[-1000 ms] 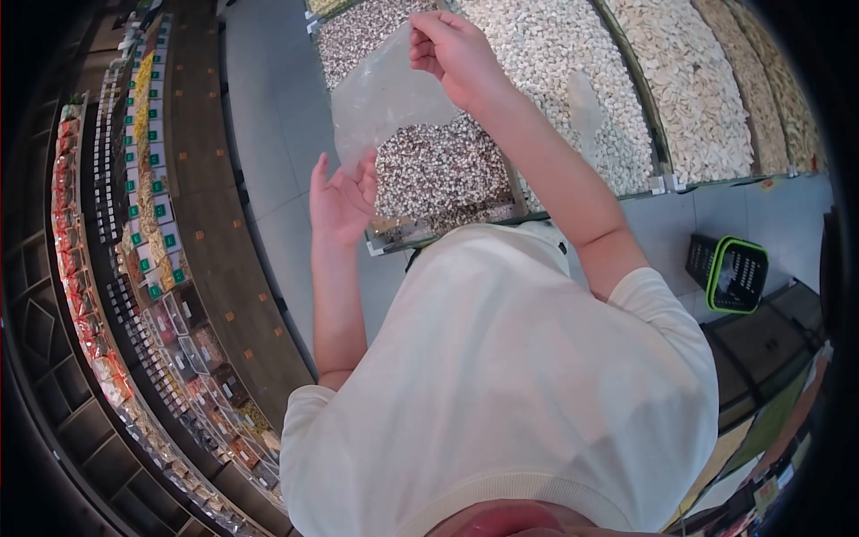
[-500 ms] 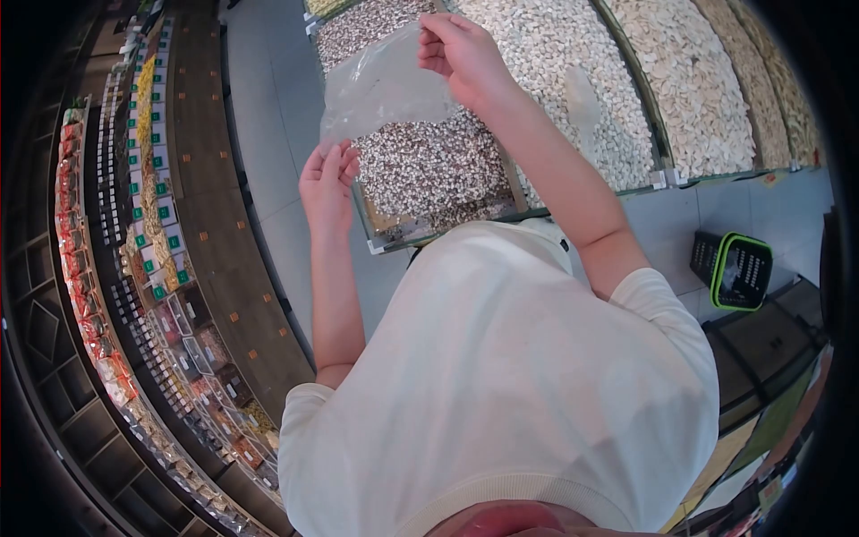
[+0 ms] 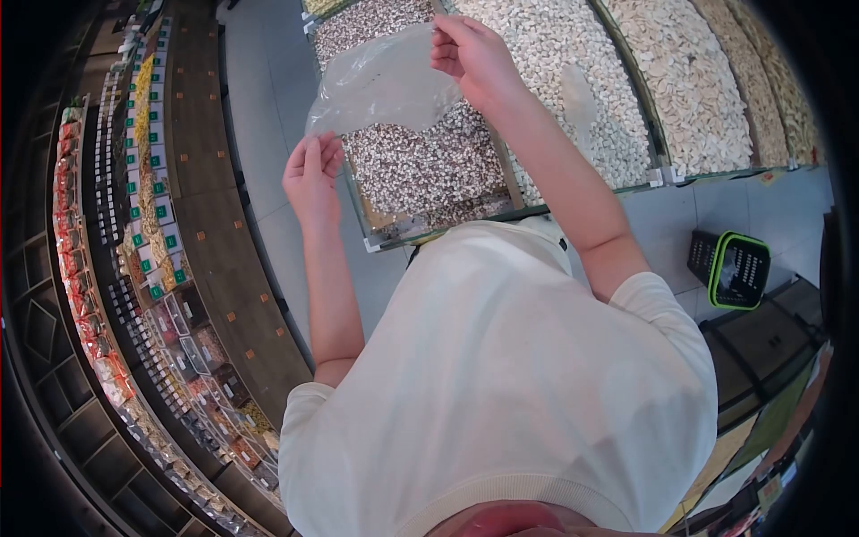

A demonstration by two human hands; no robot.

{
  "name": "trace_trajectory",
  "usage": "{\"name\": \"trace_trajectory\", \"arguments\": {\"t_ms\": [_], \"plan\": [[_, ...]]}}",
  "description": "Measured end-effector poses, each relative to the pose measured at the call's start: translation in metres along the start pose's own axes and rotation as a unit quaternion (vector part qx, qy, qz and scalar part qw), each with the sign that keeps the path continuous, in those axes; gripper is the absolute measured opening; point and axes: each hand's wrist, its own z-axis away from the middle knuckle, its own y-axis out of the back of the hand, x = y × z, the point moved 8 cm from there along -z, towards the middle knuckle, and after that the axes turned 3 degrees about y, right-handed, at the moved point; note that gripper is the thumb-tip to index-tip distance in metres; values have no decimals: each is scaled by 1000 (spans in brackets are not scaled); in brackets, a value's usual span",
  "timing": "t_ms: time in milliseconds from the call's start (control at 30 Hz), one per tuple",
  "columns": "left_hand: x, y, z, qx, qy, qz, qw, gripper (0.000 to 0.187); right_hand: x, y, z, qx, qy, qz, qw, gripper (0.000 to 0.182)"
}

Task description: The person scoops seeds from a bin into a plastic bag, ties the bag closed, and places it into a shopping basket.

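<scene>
A clear plastic bag (image 3: 385, 80) is stretched between my two hands, over a glass-edged bin of speckled dark-and-white pieces (image 3: 429, 170). My left hand (image 3: 313, 174) pinches its lower left corner, just beyond the bin's left edge. Its upper right edge is between the fingertips of my right hand (image 3: 474, 58), which is above the border with the neighbouring bin of white pieces (image 3: 617, 116). The bag looks flat, with nothing visible inside it.
More bins of pale flat pieces (image 3: 684, 89) run to the right. A black basket with a green rim (image 3: 738, 268) stands on the floor at right. Shelves of packaged goods (image 3: 89, 295) and a dark wooden counter (image 3: 215, 179) line the left side.
My left hand has moved left and slightly up, and my right hand a little to the right. The bag between them is spread wider.
</scene>
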Motion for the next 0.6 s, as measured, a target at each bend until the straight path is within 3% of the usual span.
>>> {"name": "trace_trajectory", "arguments": {"t_ms": [533, 600], "plan": [[53, -18, 30, 52, -202, -107, 972, 21, -34, 20, 29, -13, 79, 62, 995, 21], [56, -22, 32, 54, -215, -108, 969, 20, -45, 22, 34, 0, 128, 169, 977, 25]]}}
